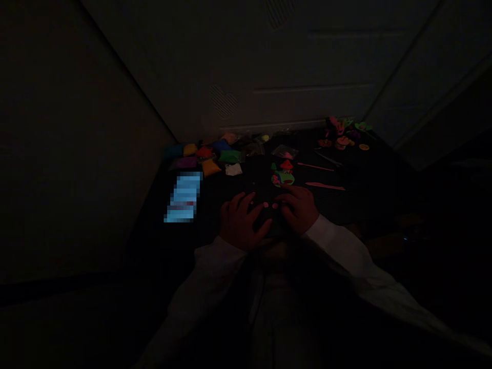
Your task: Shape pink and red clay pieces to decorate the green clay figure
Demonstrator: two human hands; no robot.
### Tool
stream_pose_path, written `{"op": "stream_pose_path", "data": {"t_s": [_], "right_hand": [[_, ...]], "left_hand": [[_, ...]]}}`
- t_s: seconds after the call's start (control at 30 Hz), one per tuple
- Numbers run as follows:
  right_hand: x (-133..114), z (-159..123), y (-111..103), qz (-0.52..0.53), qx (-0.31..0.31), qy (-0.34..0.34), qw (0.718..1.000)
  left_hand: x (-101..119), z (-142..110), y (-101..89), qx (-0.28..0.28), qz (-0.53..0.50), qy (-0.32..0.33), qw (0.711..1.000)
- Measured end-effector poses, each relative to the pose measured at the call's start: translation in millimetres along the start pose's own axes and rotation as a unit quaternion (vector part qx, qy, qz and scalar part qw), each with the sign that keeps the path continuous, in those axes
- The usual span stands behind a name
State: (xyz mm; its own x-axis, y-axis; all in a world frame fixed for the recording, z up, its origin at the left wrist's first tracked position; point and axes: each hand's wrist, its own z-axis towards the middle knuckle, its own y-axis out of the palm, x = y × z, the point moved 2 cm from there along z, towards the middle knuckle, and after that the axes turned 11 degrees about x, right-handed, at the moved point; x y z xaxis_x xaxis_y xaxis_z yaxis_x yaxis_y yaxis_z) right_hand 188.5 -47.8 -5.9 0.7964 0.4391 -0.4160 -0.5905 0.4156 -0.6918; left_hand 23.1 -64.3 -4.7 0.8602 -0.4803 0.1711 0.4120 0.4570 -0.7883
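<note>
The scene is very dark. My left hand (243, 223) rests on the dark table with its fingers spread and thumb apart. My right hand (299, 209) is opposite, its fingers stretched toward the left and apart. Between them lie two small pink pieces, the left pink piece (266, 205) near my left fingers and the right pink piece (274, 206) close to my right fingertips; whether either is touched I cannot tell. Just beyond my right hand sits a small green clay-like model (287, 179) with a red cone-shaped top (286, 164).
A lit, blurred phone-like screen (183, 197) lies at left. Behind it are coloured packets, including a green packet (229, 156) and a white packet (233, 169). Rightward lie a thin pink tool (315, 166), a flat pink tool (326, 186) and small colourful figures (342, 142). A pale panel (238, 66) stands behind.
</note>
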Motion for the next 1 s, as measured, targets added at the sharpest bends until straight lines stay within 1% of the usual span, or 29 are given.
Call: {"op": "stream_pose_path", "data": {"t_s": [0.27,0.57,0.8,1.0], "right_hand": [[-0.9,0.4,-0.9,0.001,0.002,0.003,1.0],[-0.4,0.4,0.0,-0.005,0.002,0.002,1.0],[0.2,0.1,0.4,-0.001,0.002,-0.002,1.0],[2.1,-0.3,0.0,0.004,0.016,0.005,1.0]], "left_hand": [[1.4,1.3,0.3,-0.019,0.005,-0.006,1.0],[1.8,1.3,2.0,-0.022,0.01,-0.006,1.0],[3.6,1.7,2.1,-0.041,0.012,0.003,0.999],[3.7,2.5,2.8,-0.046,0.01,0.004,0.999]]}}
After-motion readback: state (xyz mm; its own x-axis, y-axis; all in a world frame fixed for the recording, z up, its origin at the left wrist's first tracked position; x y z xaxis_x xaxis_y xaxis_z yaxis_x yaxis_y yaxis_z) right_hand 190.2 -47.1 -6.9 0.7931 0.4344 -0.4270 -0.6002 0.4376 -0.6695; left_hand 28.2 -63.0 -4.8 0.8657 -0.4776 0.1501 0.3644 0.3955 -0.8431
